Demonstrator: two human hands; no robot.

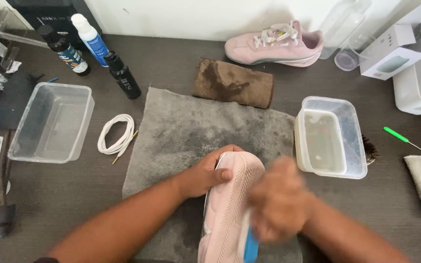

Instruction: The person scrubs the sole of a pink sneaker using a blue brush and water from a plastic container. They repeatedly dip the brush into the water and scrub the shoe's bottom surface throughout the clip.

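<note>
at the near edge of the desk (pixel 74 195), a pink shoe (pixel 227 209) lies sole-up on a grey towel (pixel 186 126). the left hand (pixel 205 175) is clamped on the shoe's toe end, thumb pressed against the sole. the right hand (pixel 278 199) is blurred; it appears closed around a blue-handled tool (pixel 251 246) held against the sole, though the grip itself cannot be told for certain. judged by its look, the shoe is light, with a soft upper and a stiffer ribbed sole; the toe and the heel offer the firmest hold, and it may turn slippery when wet.

further out, a clear tub of water (pixel 330 141) stands to the right and an empty clear tub (pixel 52 122) to the left, with a coiled white lace (pixel 117 134) between it and the towel. a soiled brown cloth (pixel 232 83) lies beyond the towel. along the far edge stand three bottles (pixel 91 46) and the second pink shoe (pixel 276 44), against a white wall. the desk surface is dark wood grain.
</note>
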